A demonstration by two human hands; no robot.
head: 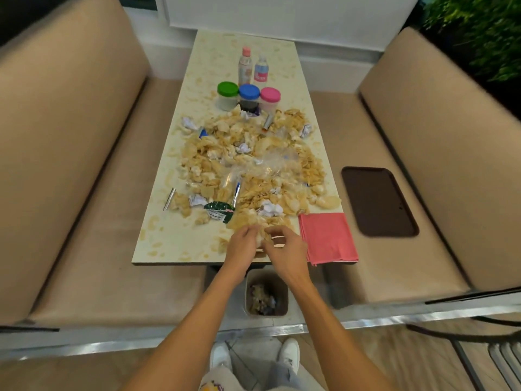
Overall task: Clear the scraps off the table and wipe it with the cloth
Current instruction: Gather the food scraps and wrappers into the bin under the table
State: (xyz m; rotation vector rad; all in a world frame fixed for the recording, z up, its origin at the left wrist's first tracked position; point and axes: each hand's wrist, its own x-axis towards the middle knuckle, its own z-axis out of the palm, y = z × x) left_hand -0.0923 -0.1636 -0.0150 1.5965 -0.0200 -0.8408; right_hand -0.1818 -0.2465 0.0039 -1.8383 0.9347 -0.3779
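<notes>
**crumbs42:** ok so where are the scraps (248, 165) at?

**tablewipe:** everywhere lol. Chips, balled-up paper, wrappers and clear plastic are heaped over the middle and near half of the table (158, 244), right down to the near edge.

**crumbs42:** and the hands?

**tablewipe:** both are at that near edge, side by side. The left hand (242, 244) and right hand (287, 252) have their fingers curled in on one clump of chips, cupping it from both sides. Makes sense imo: the stuff is loose and crumbly, and one hand would drop half of it.

**crumbs42:** why there?

**tablewipe:** the bin (266, 294) sits on the floor right under that edge, between the arms. My guess is it's parked there so a handful only needs pulling back and letting go. There's rubbish in it already.

**crumbs42:** cloth?

**tablewipe:** the pink cloth (328, 238) lies folded flat on the near right corner, hanging a bit over the edge, just beside the right hand but not touched. There's no point wiping until the pile's gone, so it's waiting there within reach.

**crumbs42:** anything else?

**tablewipe:** three jars (249, 93) and two bottles (245, 66) stand upright toward the far end, with the jars right against the pile. A dark tray (379, 201) lies on the right bench seat, off the table.
</notes>
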